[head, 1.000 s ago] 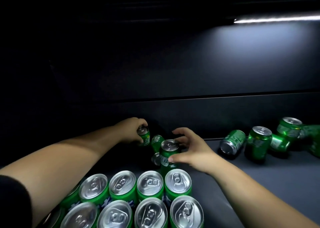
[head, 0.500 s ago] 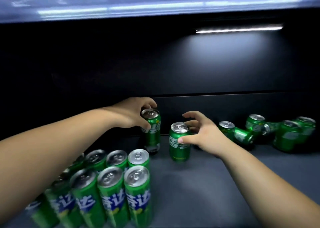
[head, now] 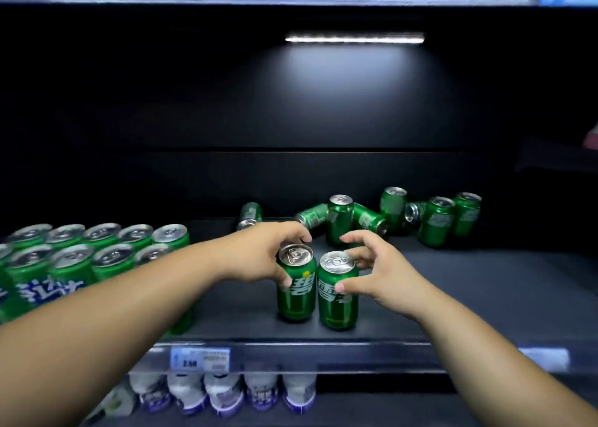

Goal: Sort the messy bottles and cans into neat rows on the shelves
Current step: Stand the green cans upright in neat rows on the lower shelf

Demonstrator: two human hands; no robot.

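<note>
While left hand (head: 259, 258) fingers (head: 299, 235) grasp one upright green silver-topped can (head: 296, 300), right hand (head: 385, 281) fingers grasp its neighbour (head: 338, 306).

Green cans (head: 296, 292) with silver tops, dark grey shelf (head: 469, 297).

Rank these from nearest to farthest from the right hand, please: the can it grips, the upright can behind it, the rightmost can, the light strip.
1. Gripped can, in the right hand.
2. Upright can, just behind.
3. Rightmost can, back right.
4. Light strip, overhead.

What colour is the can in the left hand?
The can is green with white lettering, silver top; head view.
</note>
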